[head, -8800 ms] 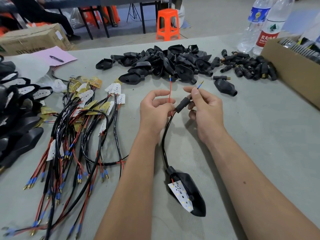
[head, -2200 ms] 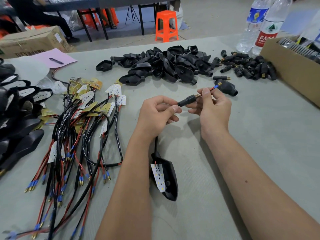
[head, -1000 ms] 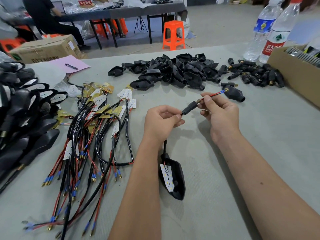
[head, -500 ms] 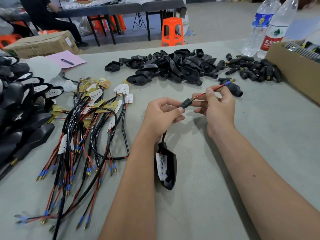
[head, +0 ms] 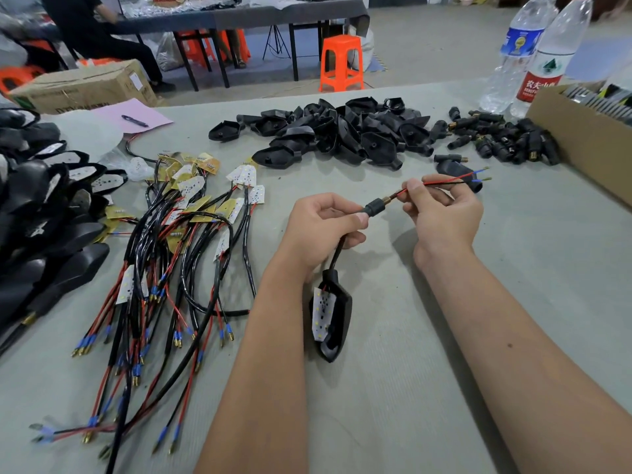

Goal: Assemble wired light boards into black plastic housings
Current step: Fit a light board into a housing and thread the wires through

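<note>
Seen from the head camera, the left hand [head: 323, 225] pinches a small black sleeve [head: 373, 208] while the right hand [head: 441, 213] pinches the red and black wires [head: 441, 181], the white light board [head: 320, 307] already seated in its black plastic housing [head: 337, 323] dangling just above the grey tabletop [head: 513, 268], many loose wired boards [head: 191, 213] and empty housings [head: 342, 131] left.

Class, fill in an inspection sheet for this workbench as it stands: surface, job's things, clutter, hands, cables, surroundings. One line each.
Surface: grey table, covered in a felt-like cloth.
Job's things: housing with light board inside hangs from its cable; black sleeve on the wires; pile of empty housings; finished units at left.
Clutter: two water bottles, cardboard box, pink paper with pen.
Hands: left hand pinches the sleeve; right hand pinches the wires.
Cables: bundle of wired boards lying loose.
Surroundings: orange stool, another table, a seated person.
</note>
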A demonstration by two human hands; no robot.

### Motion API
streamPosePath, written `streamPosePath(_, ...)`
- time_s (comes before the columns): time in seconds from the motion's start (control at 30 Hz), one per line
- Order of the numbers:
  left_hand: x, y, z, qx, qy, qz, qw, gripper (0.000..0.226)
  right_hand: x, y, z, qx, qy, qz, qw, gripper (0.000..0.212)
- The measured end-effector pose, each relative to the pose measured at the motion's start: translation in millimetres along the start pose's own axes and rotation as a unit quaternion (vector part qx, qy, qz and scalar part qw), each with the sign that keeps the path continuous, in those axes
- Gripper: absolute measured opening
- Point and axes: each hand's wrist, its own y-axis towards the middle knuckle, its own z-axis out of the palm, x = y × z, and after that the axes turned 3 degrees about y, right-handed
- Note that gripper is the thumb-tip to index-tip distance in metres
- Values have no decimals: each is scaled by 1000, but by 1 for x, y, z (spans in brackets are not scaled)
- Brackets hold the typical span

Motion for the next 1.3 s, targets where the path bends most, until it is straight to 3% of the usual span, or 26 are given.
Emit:
streamPosePath(0.13, -4, -4, -7, 34, 11, -28, 999, 9, 1, 4, -2, -41, 46, 3, 998, 18)
streamPosePath(0.3, -7, -11, -23, 138, 93, -64, 984, 25, 3, 8, -4, -56, 91, 19, 994, 12)
streamPosePath(0.63, -4, -7, -24, 37, 35, -40, 998, 17, 2, 7, -2, 64, -40, 36, 996, 9)
streamPosePath(0.93, -3, -3, -24, -17, -35, 14, 999, 18, 3, 3, 1, 131, -10, 87, 988, 7)
streamPosePath(1.17, -2, -2, -21, 32, -7, 20, 999, 17, 7, 4, -1, 113, 43, 122, 985, 7)
streamPosePath(1.3, -2, -3, -18, 1, 1, 10, 1000, 13, 6, 3, -1, 98, 40, 100, 989, 9)
